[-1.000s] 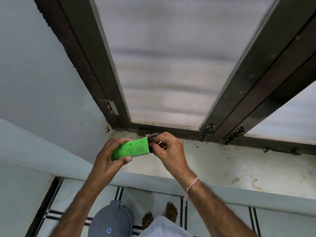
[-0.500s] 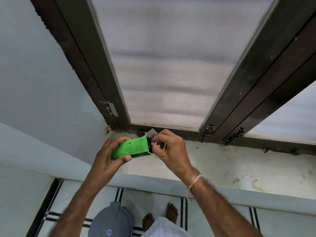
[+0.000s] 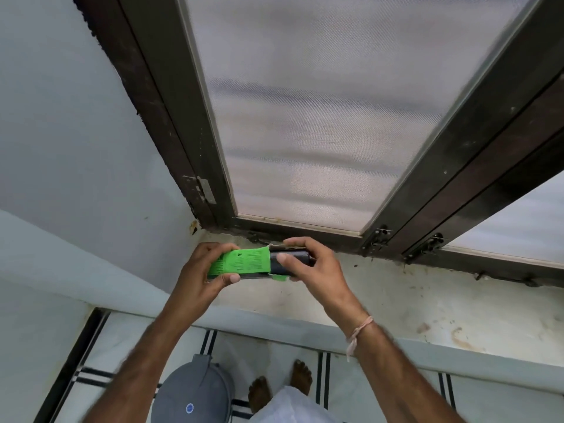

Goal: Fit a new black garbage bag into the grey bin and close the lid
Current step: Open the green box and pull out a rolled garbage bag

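A green cardboard box (image 3: 242,263) is gripped by my left hand (image 3: 204,270) above a stained windowsill. A black roll of garbage bags (image 3: 291,260) sticks partway out of the box's open right end, and my right hand (image 3: 314,264) is closed around that roll, thumb on top. The grey bin (image 3: 193,392) stands on the floor below my arms with its round lid down and a small blue sticker on top.
A dark-framed window (image 3: 320,117) with frosted mesh panes fills the upper view. The stained white sill (image 3: 427,300) runs to the right. My bare feet (image 3: 280,383) stand on white tiles with black stripes, beside the bin. A pale wall is on the left.
The box's end flap has been opened and my right hand has drawn the black roll partway out to the right. The left hand keeps holding the box.
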`<action>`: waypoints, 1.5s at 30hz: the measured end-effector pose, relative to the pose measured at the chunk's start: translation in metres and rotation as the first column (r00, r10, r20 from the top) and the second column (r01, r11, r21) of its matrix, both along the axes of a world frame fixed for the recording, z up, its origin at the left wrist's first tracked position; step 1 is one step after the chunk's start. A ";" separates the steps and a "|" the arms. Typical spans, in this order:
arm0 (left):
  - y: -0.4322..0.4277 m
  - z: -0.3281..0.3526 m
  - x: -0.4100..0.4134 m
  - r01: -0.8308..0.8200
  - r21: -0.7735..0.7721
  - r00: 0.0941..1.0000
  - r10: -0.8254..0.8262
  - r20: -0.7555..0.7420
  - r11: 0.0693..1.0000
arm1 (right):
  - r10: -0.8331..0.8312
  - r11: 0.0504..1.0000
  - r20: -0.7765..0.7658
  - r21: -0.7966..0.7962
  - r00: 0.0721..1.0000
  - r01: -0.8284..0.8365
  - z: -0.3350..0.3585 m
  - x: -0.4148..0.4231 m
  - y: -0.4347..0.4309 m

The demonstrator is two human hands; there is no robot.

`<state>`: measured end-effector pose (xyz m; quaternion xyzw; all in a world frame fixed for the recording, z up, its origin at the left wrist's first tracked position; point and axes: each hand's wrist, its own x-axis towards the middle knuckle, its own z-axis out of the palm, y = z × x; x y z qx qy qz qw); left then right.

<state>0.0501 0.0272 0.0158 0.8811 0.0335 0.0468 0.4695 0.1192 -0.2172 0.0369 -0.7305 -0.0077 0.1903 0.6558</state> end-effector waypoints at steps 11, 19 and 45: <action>-0.005 -0.045 0.021 -0.098 0.323 0.991 0.122 -0.057 0.941 | -0.246 0.955 -0.143 0.133 0.959 0.265 -0.013 -0.013 -0.021; -0.078 0.002 -0.006 -0.444 -0.050 0.896 0.443 -0.035 0.895 | -0.288 0.906 -0.208 0.258 0.935 0.336 -0.006 -0.026 -0.001; -0.109 0.028 -0.016 -0.586 -0.786 0.803 0.014 -0.595 0.196 | -0.413 0.886 -0.310 0.081 0.857 0.456 0.012 -0.030 0.037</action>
